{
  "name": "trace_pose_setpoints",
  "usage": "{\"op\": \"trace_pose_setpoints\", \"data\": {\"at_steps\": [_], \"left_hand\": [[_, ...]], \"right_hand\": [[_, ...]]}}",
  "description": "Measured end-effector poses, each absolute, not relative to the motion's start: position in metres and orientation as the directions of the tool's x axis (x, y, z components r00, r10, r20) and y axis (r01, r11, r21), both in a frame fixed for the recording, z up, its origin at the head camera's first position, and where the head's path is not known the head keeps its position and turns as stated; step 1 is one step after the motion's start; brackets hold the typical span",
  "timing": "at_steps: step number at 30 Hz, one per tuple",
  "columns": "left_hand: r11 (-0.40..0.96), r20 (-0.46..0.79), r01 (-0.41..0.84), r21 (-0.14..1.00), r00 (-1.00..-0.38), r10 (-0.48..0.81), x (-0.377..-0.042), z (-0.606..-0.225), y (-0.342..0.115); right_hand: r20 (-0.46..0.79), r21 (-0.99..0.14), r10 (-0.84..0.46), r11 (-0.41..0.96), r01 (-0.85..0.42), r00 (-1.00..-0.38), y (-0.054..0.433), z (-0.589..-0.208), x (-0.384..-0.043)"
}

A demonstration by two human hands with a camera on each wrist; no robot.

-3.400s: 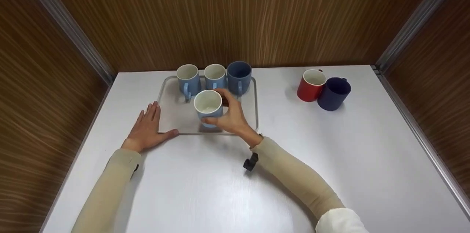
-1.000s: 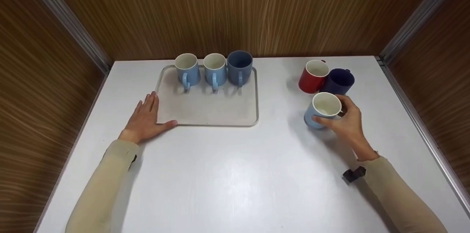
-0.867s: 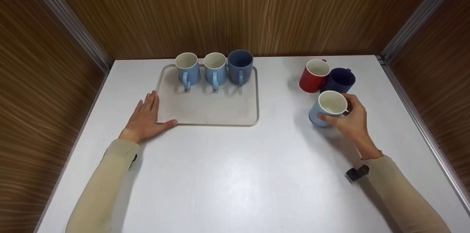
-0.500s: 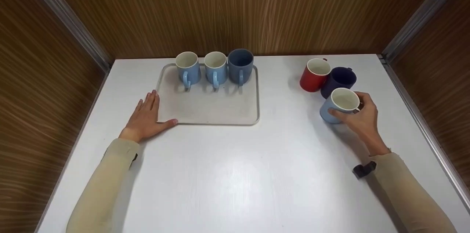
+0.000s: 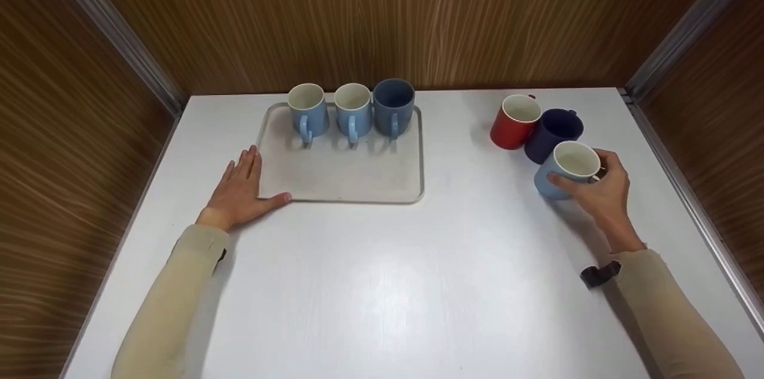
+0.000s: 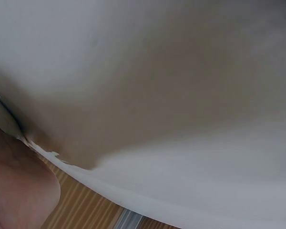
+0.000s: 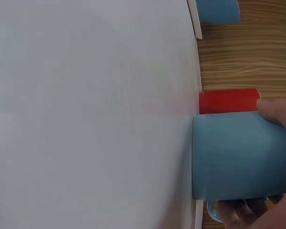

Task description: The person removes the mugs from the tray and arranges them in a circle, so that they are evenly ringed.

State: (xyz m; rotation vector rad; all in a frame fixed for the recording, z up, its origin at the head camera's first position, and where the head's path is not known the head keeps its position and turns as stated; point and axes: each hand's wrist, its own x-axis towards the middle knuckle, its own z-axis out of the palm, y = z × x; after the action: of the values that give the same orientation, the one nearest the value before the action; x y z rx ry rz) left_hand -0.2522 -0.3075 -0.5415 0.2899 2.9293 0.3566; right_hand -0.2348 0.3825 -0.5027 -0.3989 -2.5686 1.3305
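My right hand [image 5: 600, 197] grips a light blue mug [image 5: 552, 183] with a cream inside, thumb on its near side and fingers by the handle. The mug stands upright at the table's right, just in front of a dark blue mug [image 5: 542, 141]; a red mug [image 5: 510, 131] is to the left of that one. In the right wrist view the held mug [image 7: 243, 155] has its base right at the table surface. My left hand [image 5: 236, 191] lies flat with spread fingers at the front left corner of a beige tray [image 5: 340, 179], thumb along its front edge.
On the tray's back part stand two light blue mugs [image 5: 313, 119] [image 5: 358, 119] and a grey-blue mug [image 5: 391, 113], handles facing forward. Wood-grain panels [image 5: 382, 15] enclose the white table [image 5: 370, 289] at the back and sides.
My right hand has carried the light blue mug off the tray to the right, beside the dark blue and red mugs. The left hand keeps its place at the tray corner.
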Motion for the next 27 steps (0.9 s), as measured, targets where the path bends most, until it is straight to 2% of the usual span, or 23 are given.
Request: {"op": "trace_pose_setpoints", "data": {"at_steps": [9, 17, 27], "left_hand": [[0.951, -0.137, 0.171, 0.258, -0.968, 0.211, -0.252, -0.544, -0.307], [0.950, -0.137, 0.173, 0.262, -0.967, 0.213, -0.253, -0.545, -0.308], [0.950, -0.135, 0.178, 0.256, -0.967, 0.217, -0.253, -0.545, -0.309]], "right_hand": [[0.075, -0.806, 0.337, 0.574, 0.142, -0.939, 0.387, -0.503, -0.236], [0.143, -0.763, 0.293, 0.641, 0.084, -0.945, 0.389, -0.501, -0.232], [0.249, -0.715, 0.332, 0.697, 0.058, -0.910, 0.374, -0.475, -0.230]]}}
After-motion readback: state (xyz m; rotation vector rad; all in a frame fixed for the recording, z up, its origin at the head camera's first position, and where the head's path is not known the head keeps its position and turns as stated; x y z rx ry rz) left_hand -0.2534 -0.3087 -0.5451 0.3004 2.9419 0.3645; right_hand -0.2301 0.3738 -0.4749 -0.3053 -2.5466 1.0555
